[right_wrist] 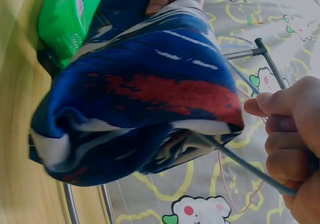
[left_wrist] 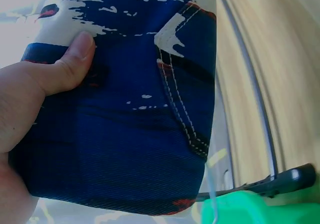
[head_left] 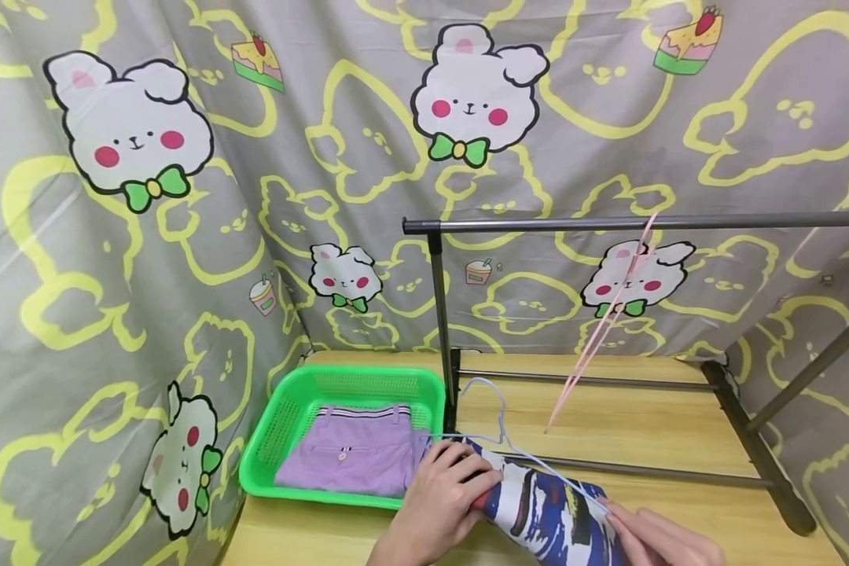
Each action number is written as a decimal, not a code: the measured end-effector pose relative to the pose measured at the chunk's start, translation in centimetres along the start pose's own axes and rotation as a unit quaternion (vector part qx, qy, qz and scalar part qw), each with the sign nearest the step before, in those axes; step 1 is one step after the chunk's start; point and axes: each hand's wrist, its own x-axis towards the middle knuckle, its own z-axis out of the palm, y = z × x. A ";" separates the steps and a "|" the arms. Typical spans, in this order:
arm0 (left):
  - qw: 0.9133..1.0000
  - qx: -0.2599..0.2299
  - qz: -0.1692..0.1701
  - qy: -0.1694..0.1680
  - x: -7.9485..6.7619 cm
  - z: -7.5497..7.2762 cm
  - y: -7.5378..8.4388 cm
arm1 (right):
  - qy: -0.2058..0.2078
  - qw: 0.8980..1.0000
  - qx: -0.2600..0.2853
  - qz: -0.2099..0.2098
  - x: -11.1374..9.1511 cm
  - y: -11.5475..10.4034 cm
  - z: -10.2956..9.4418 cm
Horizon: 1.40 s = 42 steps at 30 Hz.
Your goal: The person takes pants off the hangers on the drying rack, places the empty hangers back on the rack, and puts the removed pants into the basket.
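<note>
My left hand (head_left: 442,495) grips a folded pair of blue, white and red patterned pants (head_left: 548,515). In the left wrist view its thumb lies across the cloth, and a stitched pocket shows on the pants (left_wrist: 115,109). A light blue hanger (head_left: 503,417) lies along the pants, its hook toward the rack. My right hand (head_left: 661,538) holds the hanger near its right end. In the right wrist view, curled fingers hold the hanger (right_wrist: 255,170), one bar of which runs into the fold of the cloth. The fold hides part of the hanger.
A green basket (head_left: 255,472) with folded purple pants (head_left: 350,456) stands at the left on the wooden table (head_left: 311,534). Behind my hands stands a dark metal rack (head_left: 538,225), with a pink hanger (head_left: 594,338) on its top bar. A patterned curtain (head_left: 368,47) encloses the space.
</note>
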 end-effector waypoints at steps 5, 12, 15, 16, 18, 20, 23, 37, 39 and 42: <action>0.999 -0.006 -0.008 0.045 0.3 -1.6 -0.4 | 0.055 0.997 0.042 -0.041 0.5 0.6 0.3; 0.996 -0.011 -0.047 0.071 -0.8 -3.5 -2.1 | 0.047 0.997 -0.052 0.026 -0.7 0.6 -0.5; 0.995 -0.008 -0.066 0.080 -1.9 -4.2 -3.2 | 0.002 0.995 -0.089 0.050 -1.0 0.2 -0.7; 0.994 -0.006 -0.071 0.083 -2.3 -4.4 -3.5 | -0.017 0.994 -0.096 0.057 -1.0 0.1 -0.8; 0.993 -0.003 -0.082 0.085 -3.1 -4.8 -4.2 | -0.051 0.988 -0.122 0.077 -0.9 -0.3 -0.8; 0.992 0.001 -0.096 0.086 -3.8 -5.2 -4.8 | -0.068 0.983 -0.140 0.097 -0.8 -0.8 -0.7; 0.990 0.010 -0.114 0.085 -4.8 -5.8 -5.5 | -0.049 0.978 -0.144 0.143 -0.7 -2.1 -0.4; 0.984 0.021 -0.156 0.079 -6.9 -6.5 -6.8 | 0.218 0.936 0.189 0.199 3.4 -5.2 2.4; 0.984 0.021 -0.158 0.079 -7.0 -6.5 -6.9 | 0.209 0.936 0.208 0.190 4.3 -5.2 2.2; 0.984 0.022 -0.155 0.085 -7.0 -6.5 -6.9 | 0.192 0.941 0.217 0.173 5.6 -4.8 1.9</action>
